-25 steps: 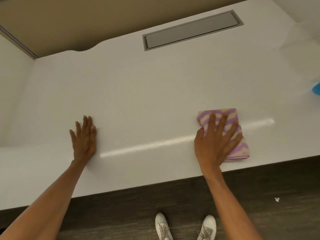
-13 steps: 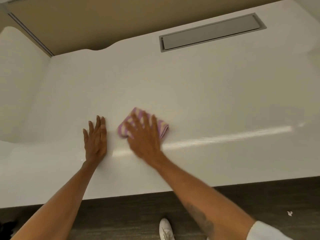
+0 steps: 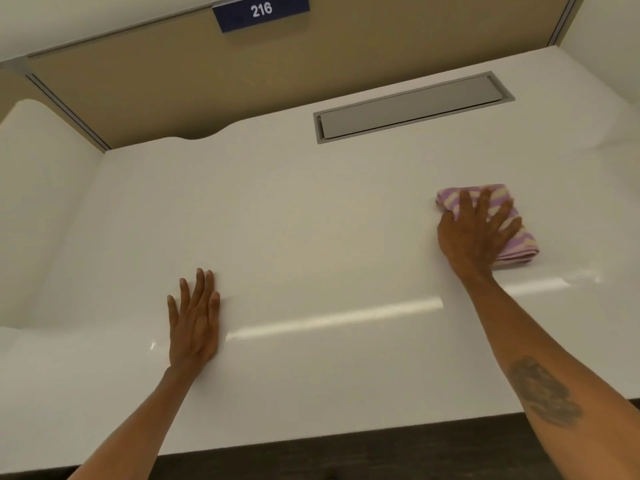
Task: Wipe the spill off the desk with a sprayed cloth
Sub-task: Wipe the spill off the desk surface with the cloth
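Note:
A folded cloth with purple and cream stripes lies on the white desk at the right. My right hand presses flat on top of it, fingers spread, covering its left half. My left hand rests palm down on the bare desk nearer the front left, fingers together, holding nothing. No spill shows on the glossy surface; only a long streak of reflected light runs between the hands.
A grey rectangular cable hatch is set into the desk at the back. A tan partition with a blue "216" sign stands behind. White side panels close in the left. The desk's front edge meets dark floor.
My right hand has swept the cloth from beside the left hand far to the right and farther back. The left hand has stayed planted. The view has tilted up.

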`<action>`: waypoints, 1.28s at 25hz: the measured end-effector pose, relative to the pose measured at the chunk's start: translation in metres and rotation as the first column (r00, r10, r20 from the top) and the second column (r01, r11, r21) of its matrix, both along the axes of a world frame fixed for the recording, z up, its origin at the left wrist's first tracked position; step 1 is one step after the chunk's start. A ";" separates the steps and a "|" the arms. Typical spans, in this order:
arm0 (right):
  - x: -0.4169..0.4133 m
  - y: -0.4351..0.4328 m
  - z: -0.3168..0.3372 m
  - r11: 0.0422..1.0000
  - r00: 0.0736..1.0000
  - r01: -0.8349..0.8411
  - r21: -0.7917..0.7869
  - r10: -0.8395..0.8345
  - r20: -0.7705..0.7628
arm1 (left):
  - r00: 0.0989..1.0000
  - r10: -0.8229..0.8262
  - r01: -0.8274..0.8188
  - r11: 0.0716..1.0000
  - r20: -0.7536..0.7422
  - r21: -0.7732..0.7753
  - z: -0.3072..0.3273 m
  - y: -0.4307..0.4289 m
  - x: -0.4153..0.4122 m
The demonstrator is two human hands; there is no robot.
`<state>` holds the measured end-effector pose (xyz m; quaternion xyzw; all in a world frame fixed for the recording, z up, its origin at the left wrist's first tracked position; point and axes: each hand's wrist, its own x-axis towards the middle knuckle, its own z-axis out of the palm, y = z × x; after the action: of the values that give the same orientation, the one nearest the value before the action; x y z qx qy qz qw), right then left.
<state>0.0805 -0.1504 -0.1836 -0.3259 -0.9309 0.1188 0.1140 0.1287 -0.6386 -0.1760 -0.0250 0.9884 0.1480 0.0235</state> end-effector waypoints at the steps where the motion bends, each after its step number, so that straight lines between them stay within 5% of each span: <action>1: -0.016 -0.008 0.003 0.999 0.999 -0.037 -0.011 0.037 0.004 | 1.000 0.002 -0.002 1.000 -0.008 0.006 0.000 0.000 -0.001; 7: -0.089 -0.140 0.004 0.916 0.916 -0.400 0.007 0.400 -0.024 | 0.999 0.000 0.000 1.000 -0.032 0.019 -0.005 -0.006 -0.005; 11: -0.069 -0.245 -0.001 0.652 0.653 -0.757 0.026 0.758 0.000 | 0.999 -0.008 0.009 1.000 -0.043 0.027 -0.005 -0.007 -0.008; 14: -0.069 -0.241 -0.002 0.465 0.472 -0.881 0.089 0.879 0.072 | 0.999 -0.003 0.004 1.000 -0.039 0.017 -0.005 -0.006 -0.007; 15: -0.080 -0.222 -0.001 0.493 0.499 -0.866 0.085 0.863 0.083 | 0.999 -0.001 0.002 1.000 -0.034 0.018 -0.005 -0.006 -0.006; 19: -0.114 -0.103 0.000 0.840 0.841 -0.541 0.045 0.541 0.008 | 1.000 -0.002 0.003 1.000 -0.026 0.013 -0.005 -0.005 -0.007; 22: -0.108 -0.032 0.002 0.959 0.959 -0.284 0.001 0.284 -0.021 | 1.000 0.005 -0.004 1.000 -0.018 0.031 -0.005 -0.003 -0.004; 27: -0.146 -0.016 0.009 0.984 0.984 -0.173 -0.048 0.174 0.021 | 1.000 0.015 -0.014 0.998 -0.021 0.061 -0.003 -0.001 -0.005; 32: -0.203 -0.052 0.019 0.903 0.903 -0.429 0.027 0.427 0.047 | 0.999 0.012 -0.008 0.996 -0.042 0.094 -0.001 0.001 -0.010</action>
<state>-0.1229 -0.2022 -0.1646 -0.1139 -0.9839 0.1171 0.0725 0.1186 -0.6375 -0.1766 -0.0255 0.9804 0.1951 0.0030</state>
